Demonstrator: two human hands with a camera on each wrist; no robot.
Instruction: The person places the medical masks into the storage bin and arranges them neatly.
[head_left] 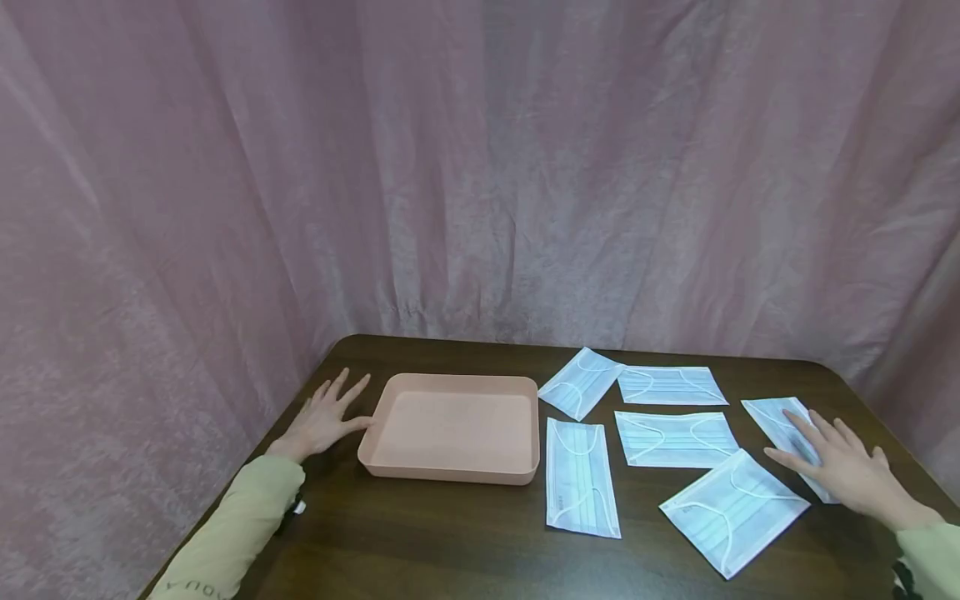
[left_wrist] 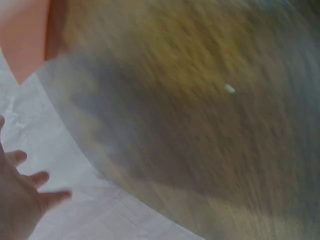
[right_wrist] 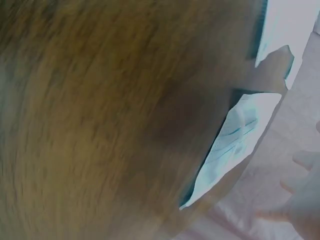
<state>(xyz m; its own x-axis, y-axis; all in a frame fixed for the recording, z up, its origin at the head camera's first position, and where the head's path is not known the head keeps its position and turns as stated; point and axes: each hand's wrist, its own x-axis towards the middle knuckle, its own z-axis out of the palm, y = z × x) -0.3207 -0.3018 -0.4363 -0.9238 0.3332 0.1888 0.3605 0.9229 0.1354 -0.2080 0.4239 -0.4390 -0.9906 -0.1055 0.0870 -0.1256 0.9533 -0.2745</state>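
- The table [head_left: 420, 542] shows a broad stretch of dark wood in front, between the left sleeve [head_left: 247, 517] and the near mask [head_left: 731, 508].
- That near mask lies askew, its top corner meeting the middle mask [head_left: 675, 439]; wood shows on its other sides.
- The lengthwise mask [head_left: 581, 477] lies flat just beside the tray's right side, with a narrow strip of wood between.
- The right hand [head_left: 855, 471] hangs over the right mask [head_left: 772, 418], grip wide, fingers spread and holding nothing; whether it touches, I cannot tell. In the right wrist view this mask lies near the table's edge.
- The pink tray [head_left: 450, 477] sits left of the masks, its low rim unbroken around a bare floor.
- The left hand [head_left: 321, 423] is beside it, near the table's left edge, grip wide and holding nothing; its thumb reaches the tray's left rim, contact unclear.
- Farther back, the tilted mask [head_left: 581, 383] points one corner at the tray's rim and another at the back mask [head_left: 671, 386].
- A strip of wood separates these from the back edge and curtain [head_left: 480, 183].
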